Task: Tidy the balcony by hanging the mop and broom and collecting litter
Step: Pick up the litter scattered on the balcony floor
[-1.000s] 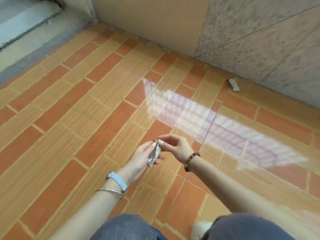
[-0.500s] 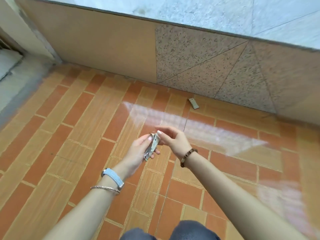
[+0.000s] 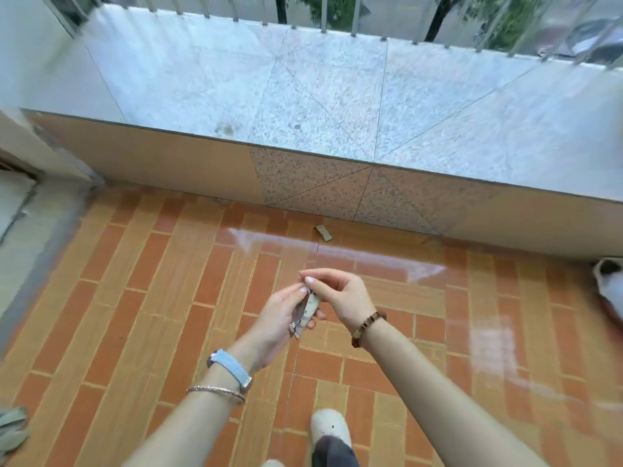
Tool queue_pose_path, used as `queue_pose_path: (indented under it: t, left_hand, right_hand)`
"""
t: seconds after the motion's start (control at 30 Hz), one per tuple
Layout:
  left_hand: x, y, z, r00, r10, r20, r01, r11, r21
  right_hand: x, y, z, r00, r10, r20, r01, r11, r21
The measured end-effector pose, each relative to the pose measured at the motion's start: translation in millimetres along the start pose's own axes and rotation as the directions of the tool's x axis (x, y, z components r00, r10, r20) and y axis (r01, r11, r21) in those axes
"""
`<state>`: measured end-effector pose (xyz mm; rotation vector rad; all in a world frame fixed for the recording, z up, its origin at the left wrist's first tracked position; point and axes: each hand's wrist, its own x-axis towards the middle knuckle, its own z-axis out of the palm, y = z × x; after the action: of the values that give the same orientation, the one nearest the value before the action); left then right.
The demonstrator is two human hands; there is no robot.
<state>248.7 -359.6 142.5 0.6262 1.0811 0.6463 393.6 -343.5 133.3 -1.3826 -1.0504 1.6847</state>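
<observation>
Both hands were up together, mid-scene over the tiled floor [image 3: 151,332], wrists angled inward. The left hand [image 3: 276,318] cupped a small silvery wrapper [image 3: 308,313], fingers curled round it. The right hand [image 3: 342,293] pinched the wrapper's far end between thumb and forefinger. A second litter scrap [image 3: 323,233] lay on the floor farther out, just beside the base of the low wall [image 3: 168,163]. A white bag [image 3: 610,291], probably plastic, sat at the right edge; contents couldn't be made out.
</observation>
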Motion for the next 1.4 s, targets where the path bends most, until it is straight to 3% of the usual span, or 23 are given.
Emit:
queue_pose_path:
  t: [0.33, 0.57, 0.83, 1.13, 1.4]
  left_hand:
    - [-3, 57, 76, 1.000, -0.007, 0.024, 0.010, 0.991, -0.131]
    - [45, 69, 61, 0.999, -0.041, -0.027, 0.040, 0.998, -0.048]
    - [119, 94, 16, 0.988, -0.120, -0.099, 0.118, 0.993, -0.028]
    - [238, 39, -27, 0.952, -0.112, -0.286, 0.096, 0.993, -0.068]
    - [367, -56, -79, 0.894, -0.168, -0.416, 0.083, 0.973, -0.216]
  right_hand:
    - [-20, -74, -48, 0.998, 0.018, -0.052, -0.019, 1.000, -0.017]
    - [23, -75, -54, 0.995, 0.007, -0.104, -0.007, 1.000, -0.004]
    - [109, -70, -42, 0.988, 0.090, -0.122, -0.088, 0.996, 0.026]
    - [206, 9, -70, 0.991, 0.075, -0.112, -0.088, 0.989, -0.122]
    - [294, 157, -143, 0.952, 0.094, -0.291, -0.150, 0.973, -0.177]
